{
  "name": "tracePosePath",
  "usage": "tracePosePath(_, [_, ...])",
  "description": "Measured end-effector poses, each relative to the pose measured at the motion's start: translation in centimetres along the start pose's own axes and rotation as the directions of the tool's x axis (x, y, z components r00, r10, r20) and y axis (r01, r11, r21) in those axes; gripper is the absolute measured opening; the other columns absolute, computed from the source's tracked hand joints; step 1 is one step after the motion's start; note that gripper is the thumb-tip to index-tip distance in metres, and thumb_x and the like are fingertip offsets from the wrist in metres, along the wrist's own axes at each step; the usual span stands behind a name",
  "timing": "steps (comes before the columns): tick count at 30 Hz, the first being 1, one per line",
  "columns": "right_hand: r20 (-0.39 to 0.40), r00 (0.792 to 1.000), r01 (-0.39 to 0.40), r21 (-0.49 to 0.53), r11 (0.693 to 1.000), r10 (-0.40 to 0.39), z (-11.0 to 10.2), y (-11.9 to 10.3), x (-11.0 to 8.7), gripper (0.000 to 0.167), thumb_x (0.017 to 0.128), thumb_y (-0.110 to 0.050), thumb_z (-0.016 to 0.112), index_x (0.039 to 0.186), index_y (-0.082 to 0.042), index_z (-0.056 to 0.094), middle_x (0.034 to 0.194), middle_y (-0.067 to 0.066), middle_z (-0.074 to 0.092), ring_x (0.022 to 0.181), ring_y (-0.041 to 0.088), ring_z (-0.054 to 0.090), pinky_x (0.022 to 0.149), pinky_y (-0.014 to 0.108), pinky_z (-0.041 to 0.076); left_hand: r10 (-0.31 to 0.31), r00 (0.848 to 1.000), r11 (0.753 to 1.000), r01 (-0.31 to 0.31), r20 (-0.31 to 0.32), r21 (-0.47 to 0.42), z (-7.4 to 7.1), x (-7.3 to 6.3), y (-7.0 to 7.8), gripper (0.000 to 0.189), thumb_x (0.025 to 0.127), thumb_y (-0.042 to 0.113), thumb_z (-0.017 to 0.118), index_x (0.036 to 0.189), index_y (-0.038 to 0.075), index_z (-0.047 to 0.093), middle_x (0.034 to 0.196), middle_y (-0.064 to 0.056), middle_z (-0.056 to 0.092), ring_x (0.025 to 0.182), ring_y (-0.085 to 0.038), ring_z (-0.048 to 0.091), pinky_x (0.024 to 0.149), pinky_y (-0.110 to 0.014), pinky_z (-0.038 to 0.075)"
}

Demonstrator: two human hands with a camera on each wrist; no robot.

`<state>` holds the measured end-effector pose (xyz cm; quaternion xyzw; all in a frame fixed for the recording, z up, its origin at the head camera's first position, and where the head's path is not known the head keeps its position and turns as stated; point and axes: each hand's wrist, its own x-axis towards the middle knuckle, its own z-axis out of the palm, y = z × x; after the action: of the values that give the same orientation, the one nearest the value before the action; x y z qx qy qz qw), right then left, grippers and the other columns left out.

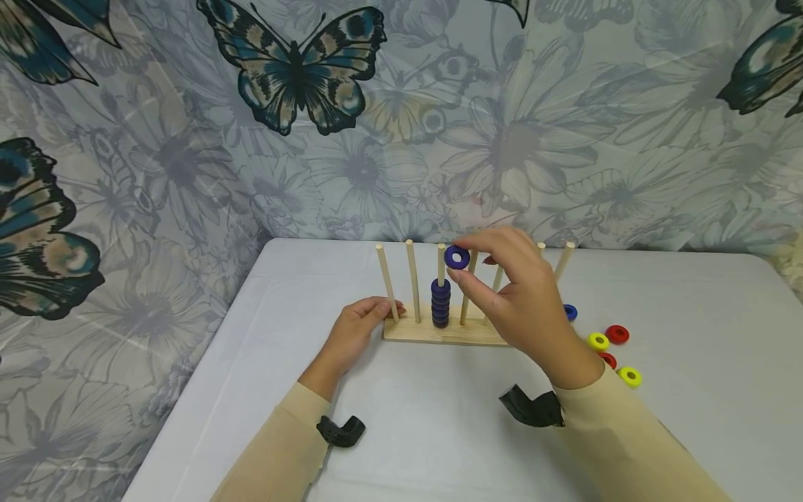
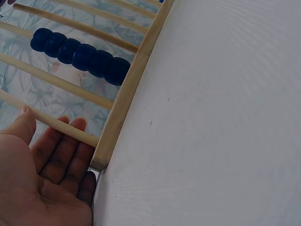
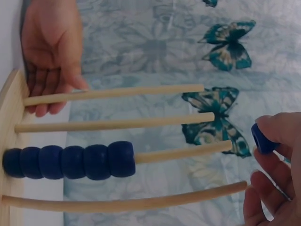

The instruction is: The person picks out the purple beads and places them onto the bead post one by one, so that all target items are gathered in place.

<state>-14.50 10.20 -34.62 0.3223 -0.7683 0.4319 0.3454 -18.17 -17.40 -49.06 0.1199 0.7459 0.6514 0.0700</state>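
Observation:
A wooden stand (image 1: 452, 336) with a row of upright rods rests on the table. Blue rings are stacked (image 1: 440, 305) on its third rod from the left, the upper part of that rod bare. My right hand (image 1: 525, 296) pinches one blue ring (image 3: 264, 141) between thumb and fingertips, near the tip of that rod and apart from it in the right wrist view. At the stand's left end, my left hand (image 1: 354, 331) loosely holds the foot of the end rod (image 2: 66, 128), fingers behind it and thumb at its side. The right hand hides part of the stand in the head view.
To the right of the stand lie loose rings: a blue ring (image 1: 570, 312), red ones (image 1: 617, 335) and yellow ones (image 1: 630, 377). Behind the white table (image 1: 702, 307) hangs a butterfly-patterned cloth (image 1: 376, 167). Black wrist mounts (image 1: 533, 410) stick out from both sleeves.

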Motion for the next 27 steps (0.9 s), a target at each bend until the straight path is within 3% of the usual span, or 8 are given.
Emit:
tracePosePath(8, [0.025,1.0,0.02,-0.034,0.999,-0.019,0.6,0.2,0.8,0.031,0.093,-0.003,0.085,0.121,0.005,0.075,0.115,0.016,0.074,0.111,0.034,0.063,0.1,0.04,0.046,-0.008,1.0,1.0,0.008,0.001,0.001,0.0,0.1,0.0,0.033,0.116,0.025,0.058,0.124,0.0,0.078,0.123,-0.009,0.078,0.128,-0.023,0.066,0.117,-0.042,0.043])
tracePosePath(20, [0.022,1.0,0.011,-0.078,0.997,-0.009,1.3,0.7,1.5,0.032,0.092,0.002,0.087,0.121,0.005,0.074,0.116,0.015,0.074,0.109,0.034,0.065,0.101,0.049,0.046,-0.012,1.0,1.0,0.012,0.01,-0.003,-0.1,0.1,-0.1,0.032,0.116,0.023,0.058,0.124,-0.001,0.078,0.123,-0.008,0.078,0.124,-0.023,0.067,0.115,-0.041,0.044])
tracePosePath(27, [0.048,0.997,-0.06,-0.056,0.997,0.063,1.5,1.1,1.2,0.034,0.092,0.002,0.087,0.123,0.004,0.075,0.116,0.014,0.074,0.104,0.031,0.063,0.093,0.04,0.049,-0.01,1.0,1.0,0.01,0.009,-0.007,-0.1,0.0,0.1,0.032,0.116,0.023,0.058,0.123,-0.001,0.078,0.123,-0.009,0.078,0.125,-0.024,0.066,0.116,-0.042,0.043])
